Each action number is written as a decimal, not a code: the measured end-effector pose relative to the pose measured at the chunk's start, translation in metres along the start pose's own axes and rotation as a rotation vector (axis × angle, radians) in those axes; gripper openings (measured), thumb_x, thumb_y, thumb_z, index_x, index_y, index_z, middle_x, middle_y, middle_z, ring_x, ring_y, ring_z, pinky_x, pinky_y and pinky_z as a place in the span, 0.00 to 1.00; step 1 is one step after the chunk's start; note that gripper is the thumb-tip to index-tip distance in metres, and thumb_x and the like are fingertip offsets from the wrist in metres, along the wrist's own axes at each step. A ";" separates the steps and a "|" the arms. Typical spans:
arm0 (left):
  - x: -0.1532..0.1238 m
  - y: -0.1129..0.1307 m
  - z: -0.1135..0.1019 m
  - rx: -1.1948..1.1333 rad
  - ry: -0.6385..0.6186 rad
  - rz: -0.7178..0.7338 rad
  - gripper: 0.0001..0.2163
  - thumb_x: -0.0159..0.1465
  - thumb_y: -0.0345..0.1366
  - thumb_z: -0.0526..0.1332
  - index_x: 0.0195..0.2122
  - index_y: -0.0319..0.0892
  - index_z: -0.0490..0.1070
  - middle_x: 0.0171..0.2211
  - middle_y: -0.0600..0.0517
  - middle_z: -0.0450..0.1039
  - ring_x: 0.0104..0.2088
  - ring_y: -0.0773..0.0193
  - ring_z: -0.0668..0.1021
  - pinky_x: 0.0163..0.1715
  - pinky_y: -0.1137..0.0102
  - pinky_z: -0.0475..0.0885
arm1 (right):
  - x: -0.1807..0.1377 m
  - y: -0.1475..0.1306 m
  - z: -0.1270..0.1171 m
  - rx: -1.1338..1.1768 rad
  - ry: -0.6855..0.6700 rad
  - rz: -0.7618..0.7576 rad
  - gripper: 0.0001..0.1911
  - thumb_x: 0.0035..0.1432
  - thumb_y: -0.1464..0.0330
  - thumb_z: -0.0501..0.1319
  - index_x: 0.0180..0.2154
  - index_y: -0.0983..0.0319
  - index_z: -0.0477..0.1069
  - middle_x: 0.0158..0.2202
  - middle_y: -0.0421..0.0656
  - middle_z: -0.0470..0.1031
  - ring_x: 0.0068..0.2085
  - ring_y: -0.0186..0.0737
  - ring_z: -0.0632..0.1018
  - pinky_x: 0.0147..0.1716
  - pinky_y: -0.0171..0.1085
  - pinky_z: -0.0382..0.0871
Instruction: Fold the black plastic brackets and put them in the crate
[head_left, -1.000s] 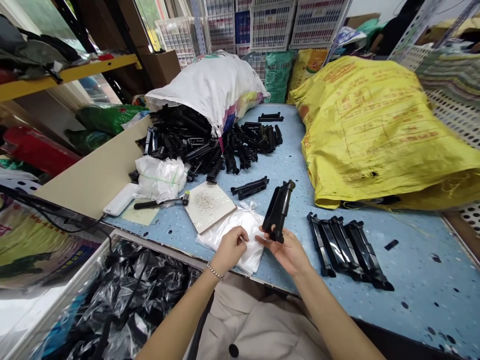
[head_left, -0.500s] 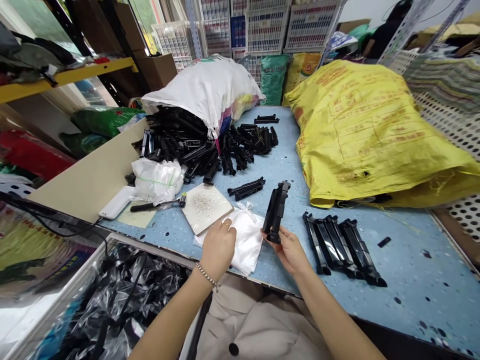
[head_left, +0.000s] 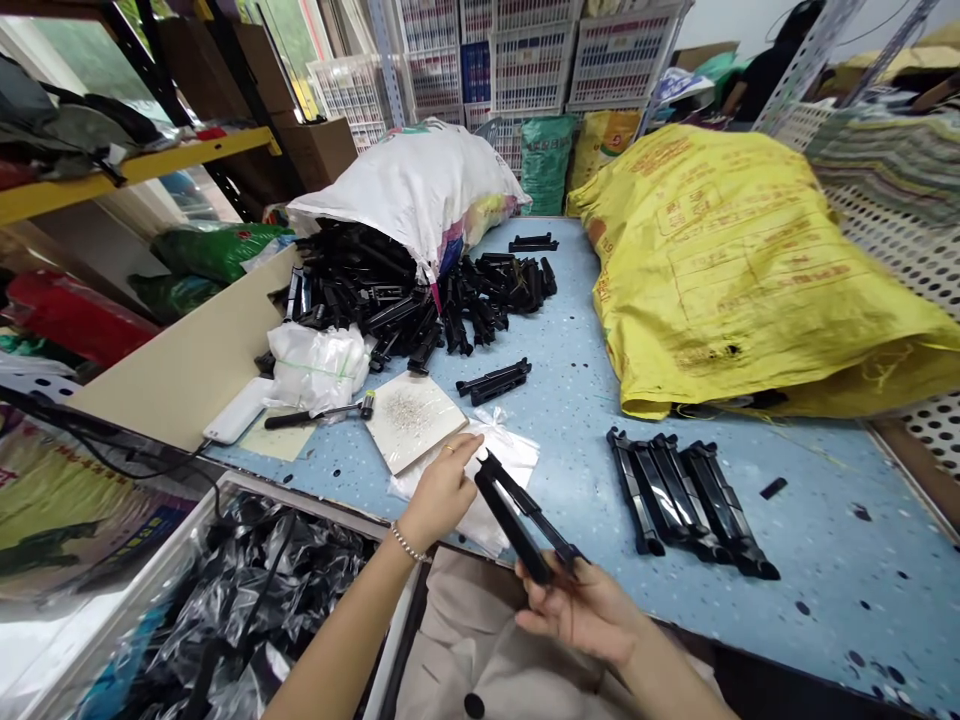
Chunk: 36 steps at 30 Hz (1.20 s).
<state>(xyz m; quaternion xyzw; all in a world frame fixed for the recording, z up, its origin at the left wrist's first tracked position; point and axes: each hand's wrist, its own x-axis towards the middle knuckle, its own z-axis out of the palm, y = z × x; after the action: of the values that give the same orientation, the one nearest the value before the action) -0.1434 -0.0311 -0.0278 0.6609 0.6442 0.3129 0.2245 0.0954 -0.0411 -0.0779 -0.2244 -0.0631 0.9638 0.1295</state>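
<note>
My right hand (head_left: 581,605) grips one end of a long black plastic part (head_left: 517,515), which slants up and left over the table's near edge. My left hand (head_left: 442,485) rests with fingers curled on a pile of clear plastic bags (head_left: 510,455), its fingertips by the far tip of the black part. Just beyond the bags lies a white square card (head_left: 412,405) strewn with tiny screws. To the right, several finished black parts (head_left: 690,500) lie side by side on the blue table (head_left: 825,540).
A white sack (head_left: 420,185) spills a heap of black parts (head_left: 397,290) at the back. A big yellow sack (head_left: 742,260) fills the right side. A screwdriver (head_left: 315,412), a white phone (head_left: 236,410) and one loose black part (head_left: 495,380) lie nearby. A bin of black plastic (head_left: 247,600) stands lower left.
My right hand has pulled the black part back toward me and tipped it from upright to a slant pointing left. My left hand has slid forward over the bags.
</note>
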 end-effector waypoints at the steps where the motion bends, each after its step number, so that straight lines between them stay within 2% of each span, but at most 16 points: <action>1: -0.003 0.000 0.000 0.006 -0.003 0.000 0.30 0.53 0.18 0.50 0.59 0.39 0.63 0.59 0.43 0.63 0.59 0.56 0.67 0.60 0.58 0.64 | 0.006 0.003 -0.004 0.028 -0.016 0.034 0.17 0.48 0.61 0.71 0.37 0.65 0.74 0.33 0.43 0.79 0.30 0.32 0.78 0.46 0.43 0.70; 6: -0.030 0.011 0.007 0.031 -0.035 0.151 0.36 0.55 0.18 0.48 0.66 0.43 0.50 0.64 0.43 0.55 0.63 0.56 0.62 0.62 0.58 0.62 | 0.042 0.001 -0.004 0.032 -0.070 0.066 0.17 0.54 0.61 0.66 0.41 0.67 0.72 0.28 0.39 0.77 0.28 0.30 0.77 0.45 0.38 0.70; 9: -0.050 0.025 0.012 -0.032 -0.114 0.271 0.36 0.58 0.19 0.49 0.68 0.47 0.45 0.65 0.45 0.53 0.63 0.56 0.63 0.60 0.61 0.65 | 0.053 -0.003 0.009 -0.043 -0.007 -0.026 0.16 0.48 0.60 0.69 0.36 0.64 0.73 0.27 0.38 0.76 0.27 0.29 0.75 0.39 0.34 0.71; 12: -0.065 0.034 0.014 -0.094 -0.181 0.295 0.37 0.58 0.19 0.49 0.68 0.51 0.44 0.65 0.47 0.54 0.62 0.57 0.65 0.59 0.62 0.67 | 0.048 -0.006 0.021 -0.395 0.203 -0.268 0.14 0.47 0.58 0.69 0.31 0.62 0.73 0.27 0.38 0.75 0.28 0.33 0.74 0.33 0.33 0.70; 14: -0.071 0.035 0.015 -0.119 -0.178 0.284 0.38 0.57 0.18 0.48 0.67 0.52 0.44 0.64 0.48 0.55 0.61 0.58 0.65 0.59 0.62 0.67 | 0.040 -0.007 0.027 -0.730 0.399 -0.461 0.13 0.48 0.58 0.68 0.28 0.61 0.72 0.25 0.39 0.73 0.28 0.35 0.72 0.30 0.34 0.69; 15: -0.073 0.035 0.016 -0.132 -0.174 0.292 0.39 0.56 0.18 0.48 0.67 0.52 0.44 0.64 0.48 0.55 0.62 0.58 0.65 0.59 0.62 0.67 | 0.035 -0.008 0.029 -0.823 0.456 -0.511 0.13 0.48 0.58 0.68 0.27 0.61 0.72 0.24 0.38 0.73 0.27 0.36 0.71 0.29 0.34 0.69; 16: -0.074 0.035 0.017 -0.147 -0.164 0.309 0.39 0.56 0.18 0.48 0.67 0.52 0.44 0.64 0.47 0.55 0.62 0.58 0.64 0.60 0.62 0.66 | 0.032 -0.007 0.030 -0.844 0.469 -0.525 0.14 0.48 0.58 0.68 0.26 0.61 0.72 0.24 0.38 0.72 0.26 0.35 0.70 0.29 0.35 0.69; 19: -0.075 0.034 0.024 -0.172 -0.139 0.354 0.39 0.56 0.18 0.49 0.68 0.50 0.42 0.65 0.46 0.54 0.63 0.59 0.63 0.60 0.62 0.65 | 0.027 -0.001 0.033 -0.692 0.371 -0.462 0.15 0.51 0.55 0.64 0.28 0.61 0.72 0.24 0.38 0.72 0.24 0.34 0.70 0.31 0.38 0.71; 21: -0.075 0.036 0.027 -0.135 -0.179 0.329 0.39 0.55 0.18 0.50 0.67 0.47 0.43 0.65 0.45 0.54 0.62 0.57 0.64 0.60 0.62 0.66 | 0.028 0.004 0.036 -0.751 0.395 -0.498 0.15 0.51 0.56 0.64 0.29 0.62 0.73 0.25 0.40 0.73 0.26 0.37 0.72 0.32 0.40 0.71; 23: -0.077 0.043 0.024 -0.075 -0.227 0.262 0.37 0.54 0.19 0.51 0.65 0.44 0.49 0.64 0.44 0.56 0.60 0.56 0.67 0.58 0.61 0.67 | 0.027 0.008 0.042 -0.967 0.454 -0.579 0.13 0.51 0.58 0.64 0.31 0.62 0.74 0.27 0.43 0.76 0.31 0.42 0.74 0.34 0.40 0.70; 24: -0.080 0.047 0.019 -0.059 -0.225 0.225 0.34 0.54 0.20 0.52 0.64 0.43 0.54 0.62 0.43 0.59 0.58 0.56 0.69 0.57 0.62 0.68 | 0.026 0.009 0.047 -1.071 0.429 -0.584 0.12 0.52 0.59 0.64 0.32 0.62 0.75 0.29 0.44 0.77 0.33 0.43 0.75 0.35 0.40 0.70; 26: -0.091 0.058 0.001 -0.062 -0.180 0.160 0.27 0.57 0.22 0.52 0.59 0.42 0.61 0.57 0.44 0.65 0.56 0.59 0.71 0.56 0.65 0.68 | 0.022 0.009 0.057 -1.186 0.255 -0.507 0.13 0.56 0.59 0.61 0.36 0.61 0.76 0.33 0.44 0.78 0.36 0.43 0.75 0.38 0.40 0.71; 28: -0.107 0.065 -0.022 -0.071 -0.173 0.083 0.23 0.59 0.23 0.52 0.55 0.43 0.64 0.52 0.46 0.70 0.53 0.62 0.73 0.54 0.68 0.69 | 0.018 0.007 0.065 -1.233 0.072 -0.365 0.15 0.58 0.58 0.60 0.42 0.60 0.76 0.35 0.44 0.78 0.37 0.43 0.76 0.39 0.39 0.71; 30: -0.128 0.059 -0.043 -0.026 -0.244 -0.071 0.21 0.58 0.24 0.54 0.52 0.46 0.68 0.48 0.49 0.73 0.49 0.62 0.75 0.51 0.69 0.70 | 0.016 0.005 0.065 -1.292 0.051 -0.268 0.18 0.57 0.57 0.61 0.46 0.59 0.75 0.36 0.44 0.78 0.38 0.42 0.77 0.40 0.38 0.72; 33: -0.165 0.018 -0.056 0.127 -0.367 -0.494 0.15 0.55 0.23 0.57 0.40 0.45 0.74 0.41 0.53 0.76 0.43 0.62 0.77 0.46 0.71 0.71 | 0.018 0.000 0.047 -1.330 0.220 -0.225 0.21 0.57 0.54 0.60 0.47 0.59 0.75 0.39 0.46 0.80 0.39 0.43 0.79 0.41 0.38 0.73; 36: -0.210 -0.049 -0.060 0.261 -0.320 -0.919 0.06 0.58 0.25 0.60 0.34 0.40 0.75 0.35 0.50 0.77 0.40 0.61 0.78 0.43 0.69 0.72 | 0.024 -0.007 0.016 -1.285 0.366 -0.203 0.25 0.52 0.51 0.63 0.46 0.60 0.76 0.39 0.47 0.81 0.39 0.46 0.80 0.42 0.37 0.75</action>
<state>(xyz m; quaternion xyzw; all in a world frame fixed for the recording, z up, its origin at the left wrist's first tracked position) -0.2155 -0.2423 -0.0459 0.3710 0.8599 -0.0065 0.3505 0.0693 -0.0283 -0.0724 -0.4095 -0.6214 0.6644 0.0687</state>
